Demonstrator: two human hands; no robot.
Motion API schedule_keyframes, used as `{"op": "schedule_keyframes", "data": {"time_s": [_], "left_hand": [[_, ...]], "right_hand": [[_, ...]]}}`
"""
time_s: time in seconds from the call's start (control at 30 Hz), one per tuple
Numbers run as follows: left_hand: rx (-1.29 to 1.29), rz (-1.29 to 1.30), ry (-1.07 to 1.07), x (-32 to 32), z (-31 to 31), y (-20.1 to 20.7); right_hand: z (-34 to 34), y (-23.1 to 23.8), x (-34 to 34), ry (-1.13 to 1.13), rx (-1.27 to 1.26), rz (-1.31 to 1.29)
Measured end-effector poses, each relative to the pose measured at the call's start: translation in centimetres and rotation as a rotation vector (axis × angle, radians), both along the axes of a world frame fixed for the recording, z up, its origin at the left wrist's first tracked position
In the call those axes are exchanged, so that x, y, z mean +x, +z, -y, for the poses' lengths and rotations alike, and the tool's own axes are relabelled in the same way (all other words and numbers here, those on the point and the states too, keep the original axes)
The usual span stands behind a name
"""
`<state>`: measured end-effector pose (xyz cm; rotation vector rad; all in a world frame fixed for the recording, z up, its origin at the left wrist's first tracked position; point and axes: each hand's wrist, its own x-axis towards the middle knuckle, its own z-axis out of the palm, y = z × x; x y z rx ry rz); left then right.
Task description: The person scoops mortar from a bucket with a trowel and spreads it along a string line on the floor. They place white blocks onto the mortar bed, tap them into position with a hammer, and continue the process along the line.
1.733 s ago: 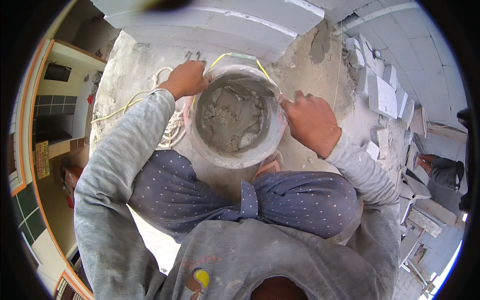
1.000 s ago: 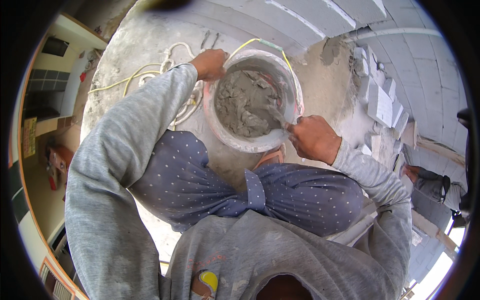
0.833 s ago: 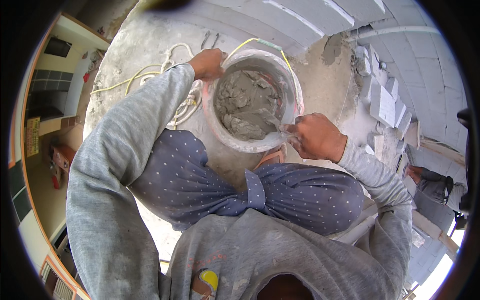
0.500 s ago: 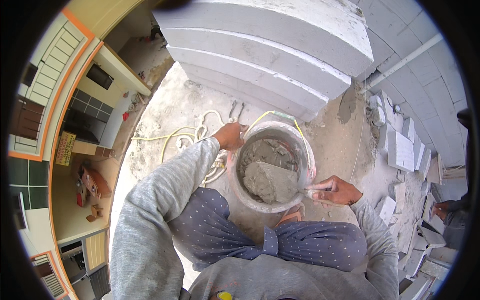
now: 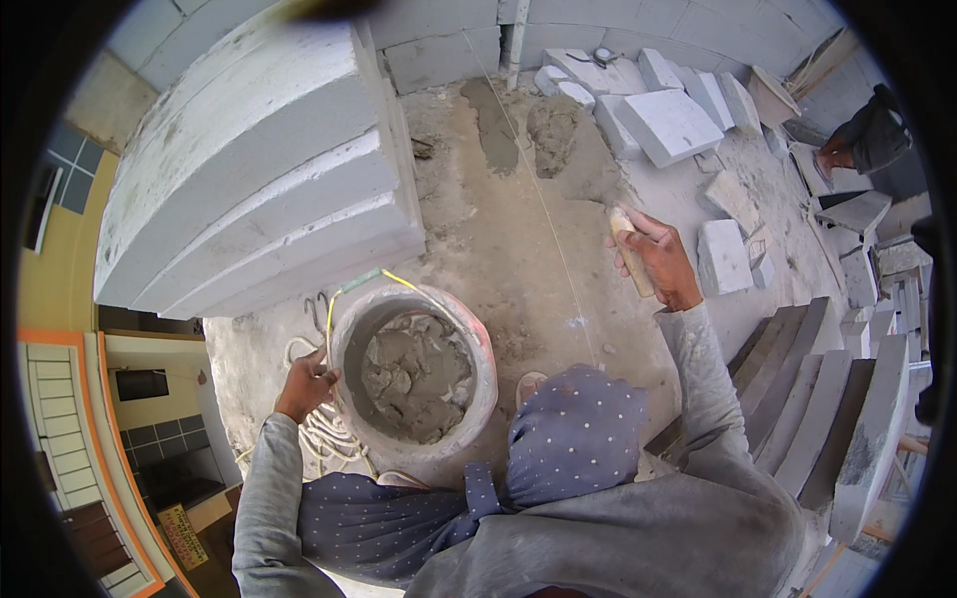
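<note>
A round bucket holding wet grey mortar stands in front of my knees. My left hand grips its left rim. Out to the right, over the floor, my right hand is closed round the pale wooden handle of a trowel; I cannot make out its blade. The bucket's yellow carrying handle with a green grip rests along the far rim. A coil of pale rope lies on the ground beside my left hand.
Large pale blocks are stacked at the far left. A string runs along the floor past a patch of wet mortar. Loose block pieces lie at the far right, with long slabs nearer. Another person's leg shows at the right.
My view has swung to the right. The trowel, loaded with mortar inside the bucket before, is now out of it and off to the right in my right hand. My left hand stays at the rim.
</note>
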<state>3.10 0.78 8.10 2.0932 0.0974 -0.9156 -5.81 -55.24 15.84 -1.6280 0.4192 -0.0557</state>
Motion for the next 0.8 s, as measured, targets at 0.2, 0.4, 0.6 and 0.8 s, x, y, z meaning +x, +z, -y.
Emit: {"op": "schedule_keyframes", "data": {"time_s": [0.2,0.4,0.6,0.8], "left_hand": [[0.005,-0.057,0.002,0.4,0.1,0.3],[-0.016,-0.066,0.005,0.2,0.0,0.5],[-0.011,-0.042,-0.011,0.5,0.0,0.6],[-0.058,-0.077,0.005,1.2,0.2,0.5]], "right_hand": [[2.0,-12.2,9.2,-0.189,-0.936,0.214],[-2.2,-19.7,12.1,-0.036,-0.965,-0.265],[0.7,-17.5,13.2,-0.122,-0.401,-0.242],[4.5,-15.3,21.4,0.124,-0.068,-0.516]]}}
